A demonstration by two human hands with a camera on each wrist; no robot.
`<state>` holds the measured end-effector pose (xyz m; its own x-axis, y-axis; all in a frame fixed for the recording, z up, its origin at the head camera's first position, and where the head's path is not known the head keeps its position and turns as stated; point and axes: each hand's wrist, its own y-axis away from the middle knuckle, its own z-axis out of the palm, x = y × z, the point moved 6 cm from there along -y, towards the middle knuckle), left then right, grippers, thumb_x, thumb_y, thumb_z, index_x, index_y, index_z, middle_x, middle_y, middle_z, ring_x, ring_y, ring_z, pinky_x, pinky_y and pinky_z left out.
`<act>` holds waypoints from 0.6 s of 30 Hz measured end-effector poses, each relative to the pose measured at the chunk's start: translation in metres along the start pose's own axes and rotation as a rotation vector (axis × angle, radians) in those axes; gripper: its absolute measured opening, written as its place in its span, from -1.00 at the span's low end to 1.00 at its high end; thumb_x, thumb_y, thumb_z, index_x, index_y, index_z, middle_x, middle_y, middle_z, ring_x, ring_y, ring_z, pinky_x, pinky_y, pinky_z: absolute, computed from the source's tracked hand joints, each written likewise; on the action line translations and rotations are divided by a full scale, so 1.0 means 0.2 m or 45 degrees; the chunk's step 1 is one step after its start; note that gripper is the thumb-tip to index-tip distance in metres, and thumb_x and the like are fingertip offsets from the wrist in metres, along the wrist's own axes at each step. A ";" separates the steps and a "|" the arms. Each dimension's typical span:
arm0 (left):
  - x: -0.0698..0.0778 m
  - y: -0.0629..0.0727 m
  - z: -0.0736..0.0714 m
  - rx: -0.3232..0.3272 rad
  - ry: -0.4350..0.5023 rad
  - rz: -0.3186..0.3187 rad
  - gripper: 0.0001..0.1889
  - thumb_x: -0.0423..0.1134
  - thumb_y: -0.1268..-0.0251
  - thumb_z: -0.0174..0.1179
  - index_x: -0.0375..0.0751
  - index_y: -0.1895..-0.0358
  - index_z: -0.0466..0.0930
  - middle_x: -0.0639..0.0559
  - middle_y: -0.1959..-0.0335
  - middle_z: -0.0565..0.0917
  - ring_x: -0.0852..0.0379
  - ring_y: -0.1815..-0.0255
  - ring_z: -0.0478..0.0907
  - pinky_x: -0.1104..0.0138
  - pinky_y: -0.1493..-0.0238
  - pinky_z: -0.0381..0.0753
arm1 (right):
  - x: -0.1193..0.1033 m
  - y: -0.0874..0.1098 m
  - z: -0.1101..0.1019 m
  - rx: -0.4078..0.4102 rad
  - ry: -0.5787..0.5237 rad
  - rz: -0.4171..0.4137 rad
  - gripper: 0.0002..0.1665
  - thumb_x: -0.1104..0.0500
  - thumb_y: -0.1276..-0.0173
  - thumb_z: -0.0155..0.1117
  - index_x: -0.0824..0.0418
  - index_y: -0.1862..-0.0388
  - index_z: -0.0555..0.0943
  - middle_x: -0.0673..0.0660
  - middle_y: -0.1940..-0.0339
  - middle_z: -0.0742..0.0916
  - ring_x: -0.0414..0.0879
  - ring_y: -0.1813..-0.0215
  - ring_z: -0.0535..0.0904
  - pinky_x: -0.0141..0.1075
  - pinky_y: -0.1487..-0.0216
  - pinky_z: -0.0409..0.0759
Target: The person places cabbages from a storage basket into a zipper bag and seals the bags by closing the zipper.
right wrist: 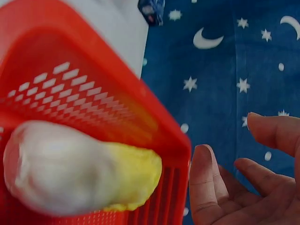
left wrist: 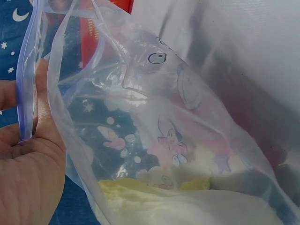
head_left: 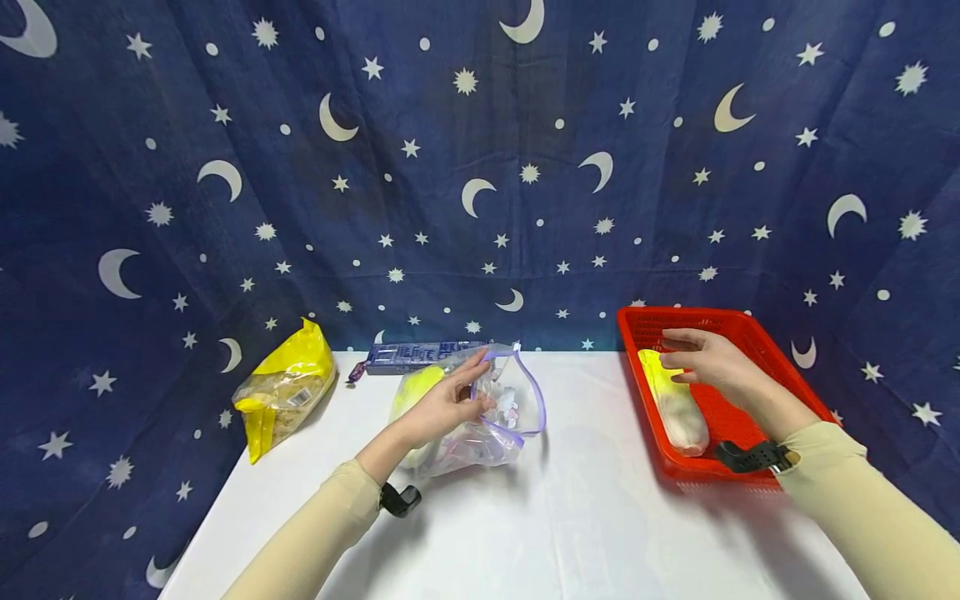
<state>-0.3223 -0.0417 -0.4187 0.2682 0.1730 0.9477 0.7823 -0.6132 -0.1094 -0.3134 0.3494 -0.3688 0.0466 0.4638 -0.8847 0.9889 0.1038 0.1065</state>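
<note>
Head: I see the left hand (head_left: 446,406) gripping the bag (head_left: 480,448) near the table's (head_left: 585,517) far edge; right hand (head_left: 708,362) over the basket (head_left: 697,317) at the right, cabbage (head_left: 682,421) along its left side | Left wrist: bag rim between fingers | Right wrist: fingers spread, holding nothing.

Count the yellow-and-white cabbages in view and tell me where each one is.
2. One cabbage lies in the red basket; the other is inside the clear zip bag that the left hand holds. More could be hidden in the bag.
</note>
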 end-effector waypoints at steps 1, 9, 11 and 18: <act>0.00 0.00 0.00 -0.002 0.008 -0.001 -0.21 -0.34 -0.43 0.26 -0.19 -0.63 0.09 0.20 -0.69 -0.10 0.00 -0.11 0.62 0.29 -0.01 0.70 | 0.01 0.01 -0.02 0.005 0.004 0.010 -0.14 0.15 -0.52 0.25 0.50 -0.58 0.11 0.53 -0.48 0.34 -0.04 -0.13 0.61 -0.29 -0.03 0.70; 0.00 0.01 -0.01 -0.002 -0.023 -0.010 -0.21 -0.33 -0.43 0.27 -0.17 -0.63 0.09 0.24 -0.69 -0.09 0.08 -0.02 0.62 0.28 -0.03 0.69 | 0.07 0.02 -0.10 -0.010 0.050 0.065 -0.10 0.13 -0.55 0.21 0.56 -0.58 0.01 0.59 -0.49 0.28 0.00 -0.14 0.63 -0.18 -0.11 0.68; 0.00 0.01 -0.01 -0.001 -0.027 -0.012 -0.21 -0.33 -0.43 0.27 -0.17 -0.63 0.10 0.26 -0.69 -0.08 0.07 -0.03 0.62 0.28 -0.03 0.69 | 0.09 0.02 -0.10 -0.041 0.083 0.111 -0.06 0.09 -0.55 0.21 0.57 -0.59 -0.03 0.60 -0.49 0.26 0.20 -0.25 0.56 -0.06 -0.21 0.63; 0.01 0.02 0.00 -0.011 -0.016 -0.010 -0.22 -0.34 -0.43 0.25 -0.22 -0.63 0.09 0.19 -0.70 -0.11 0.01 -0.22 0.56 0.32 -0.07 0.66 | 0.19 0.02 -0.10 -0.212 0.138 0.322 0.18 -0.09 -0.50 0.25 0.55 -0.60 -0.24 0.64 -0.54 0.04 0.56 -0.47 0.12 0.40 -0.35 0.30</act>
<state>-0.3187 -0.0440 -0.4176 0.2695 0.1876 0.9445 0.7795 -0.6185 -0.0995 -0.3111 0.3858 -0.3933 0.2640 0.5831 -0.7683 0.9107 0.1118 0.3977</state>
